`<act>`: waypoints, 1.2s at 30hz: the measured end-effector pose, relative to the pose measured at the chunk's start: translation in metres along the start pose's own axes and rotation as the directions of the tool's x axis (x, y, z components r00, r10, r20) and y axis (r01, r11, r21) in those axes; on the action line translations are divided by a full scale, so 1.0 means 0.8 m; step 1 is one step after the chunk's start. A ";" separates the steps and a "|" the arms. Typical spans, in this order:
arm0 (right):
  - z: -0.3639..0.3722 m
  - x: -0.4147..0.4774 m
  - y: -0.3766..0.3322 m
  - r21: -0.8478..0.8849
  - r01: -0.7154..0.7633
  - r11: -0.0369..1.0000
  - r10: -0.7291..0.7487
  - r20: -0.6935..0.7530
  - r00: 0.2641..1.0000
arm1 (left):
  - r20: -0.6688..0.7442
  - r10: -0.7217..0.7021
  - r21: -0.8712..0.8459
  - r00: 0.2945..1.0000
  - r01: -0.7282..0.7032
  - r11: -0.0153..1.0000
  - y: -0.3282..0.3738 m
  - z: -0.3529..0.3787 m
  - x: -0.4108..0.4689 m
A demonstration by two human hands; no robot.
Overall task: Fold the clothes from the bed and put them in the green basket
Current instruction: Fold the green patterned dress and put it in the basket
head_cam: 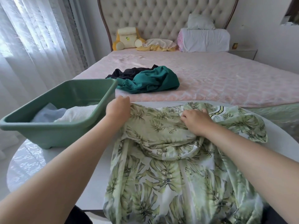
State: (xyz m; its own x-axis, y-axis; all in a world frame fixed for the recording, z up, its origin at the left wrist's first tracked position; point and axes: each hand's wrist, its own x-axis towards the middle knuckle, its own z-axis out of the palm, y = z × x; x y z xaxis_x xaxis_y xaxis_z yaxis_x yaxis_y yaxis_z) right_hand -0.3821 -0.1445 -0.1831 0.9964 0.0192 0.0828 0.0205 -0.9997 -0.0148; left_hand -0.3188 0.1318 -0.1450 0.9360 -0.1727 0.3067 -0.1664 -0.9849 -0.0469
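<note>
Both bare forearms are stretched forward over a round white table [32, 159], where a leaf-print garment [161, 175] is spread. The left hand [119, 109] is held at the garment's far left corner, knuckles up, with its fingers curled round the edge of the cloth – a firm grip on the fabric. The right hand [196, 121] is set further right on the upper part of the same garment, palm down, its fingers bent and bunching a fold of cloth beneath them, so the garment is gripped by both hands. The fabric is thin and limp, printed with pale green palm leaves on white, and it is rumpled into soft ridges between the hands and draped off the near edge of the table. Just left of it on the table a basket [48, 133] is seen – a rectangular tub of smooth, matte green plastic with a rolled rim – and folded clothes [77, 113] in white and pale blue lie inside it. Beyond the table the bed [226, 81] is covered with a pink quilted spread, on which a crumpled teal garment [153, 81] and a black one [126, 72] are heaped together, touching. A buttoned, tufted headboard [161, 18] is seen behind.
</note>
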 end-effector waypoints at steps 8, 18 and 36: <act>0.013 0.005 -0.005 -0.249 0.073 0.966 -0.143 -0.276 0.950 | -0.070 0.283 -0.147 0.957 -0.290 0.946 0.023 0.039 -0.017; 0.033 -0.013 0.000 -0.036 0.088 0.995 -0.074 0.291 0.954 | 0.419 0.240 -0.172 0.876 -0.183 0.968 -0.017 0.091 -0.054; 0.032 -0.036 0.018 0.021 0.113 0.993 -0.115 0.304 0.946 | 0.460 0.447 -0.243 0.767 -0.375 0.895 0.064 0.065 -0.076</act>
State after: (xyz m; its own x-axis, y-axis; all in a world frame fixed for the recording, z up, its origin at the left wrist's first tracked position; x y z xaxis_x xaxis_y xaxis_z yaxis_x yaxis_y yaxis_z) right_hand -0.4086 -0.1593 -0.2115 0.9651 0.1377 -0.2228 0.1352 -0.9905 -0.0265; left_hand -0.3685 0.0914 -0.2153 0.7865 -0.5758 -0.2233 -0.5754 -0.8145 0.0735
